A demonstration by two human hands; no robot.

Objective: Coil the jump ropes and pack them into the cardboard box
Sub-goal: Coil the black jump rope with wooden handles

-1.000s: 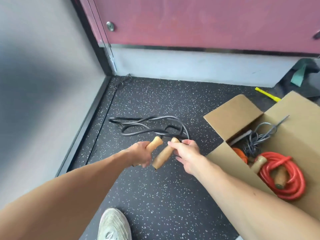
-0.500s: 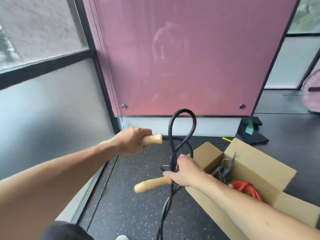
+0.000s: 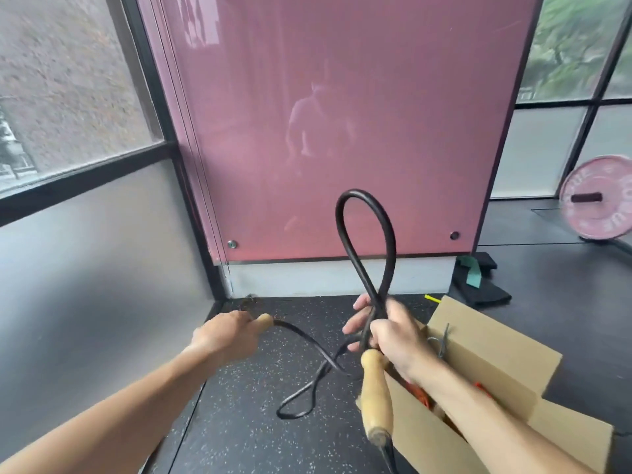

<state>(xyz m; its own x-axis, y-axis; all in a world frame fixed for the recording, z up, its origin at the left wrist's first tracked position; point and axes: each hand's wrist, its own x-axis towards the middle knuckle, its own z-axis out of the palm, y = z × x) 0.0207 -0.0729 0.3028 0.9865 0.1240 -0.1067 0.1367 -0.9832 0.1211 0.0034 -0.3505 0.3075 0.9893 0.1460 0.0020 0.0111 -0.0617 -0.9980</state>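
While the black jump rope [image 3: 355, 192] stood up in one tall loop just left of the cardboard box [image 3: 492, 357], the right hand [image 3: 393, 336] was curled round the loop's crossing strands. It pinned one wooden handle [image 3: 375, 398] beneath them, and that handle hung down in front of the box's near-left corner. The left hand [image 3: 224, 340], further left of the box, was wrapped round the other handle [image 3: 265, 319]. Between them a slack length [image 3: 290, 416] drooped to the floor left of the box and crossed itself. That crossing was the likely trouble: drawn into the next turn, it could tighten into a kink or knot. The upright loop looked springy, so a loosened right grip could let it flop open. An orange rope [image 3: 419, 395] already lay inside the box, and a loose coil dropped on it could tangle with it.
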